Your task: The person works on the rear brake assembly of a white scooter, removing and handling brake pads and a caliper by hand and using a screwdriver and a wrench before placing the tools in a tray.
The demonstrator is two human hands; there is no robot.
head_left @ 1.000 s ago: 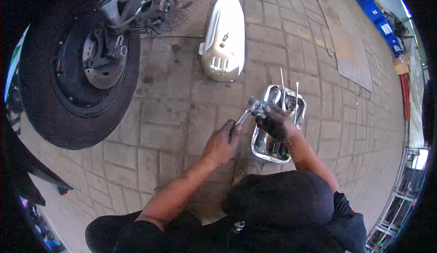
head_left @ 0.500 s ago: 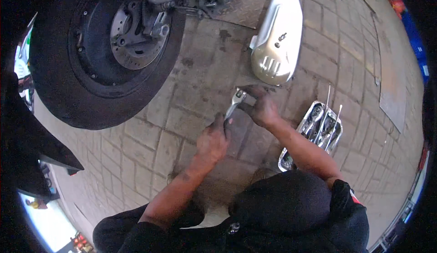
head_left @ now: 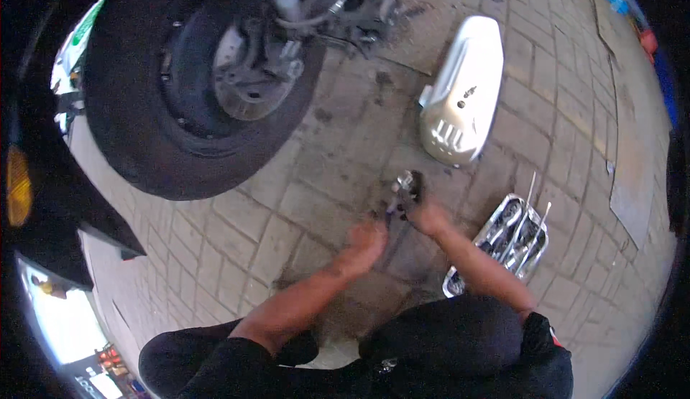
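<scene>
Low over the paving, my left hand [head_left: 368, 239] is closed around the handle of a shiny ratchet wrench [head_left: 403, 181]. At the tool's head, my right hand [head_left: 428, 216] has its fingers closed about it; motion blur softens their outline. Whether a separate socket sits between those fingers cannot be made out. Just beyond my hands, a long silver cover-like part [head_left: 471, 76] with slots at its rounded near end lies on the ground. A metal tray [head_left: 451, 284] holding several wrenches and rods rests by my right forearm, which hides part of it.
A large black tyre [head_left: 280, 147] with a brake disc [head_left: 251, 101] stands at the upper left, beside mechanical parts of a vehicle. A dark body panel [head_left: 65, 219] juts in at the left. A flat sheet [head_left: 625, 198] lies on the brick paving [head_left: 237, 255] at far right.
The view has shifted, so the wheel, silver part and tray sit further right and mostly lower. My hands have drawn closer together on the ratchet wrench, which is more upright in the picture.
</scene>
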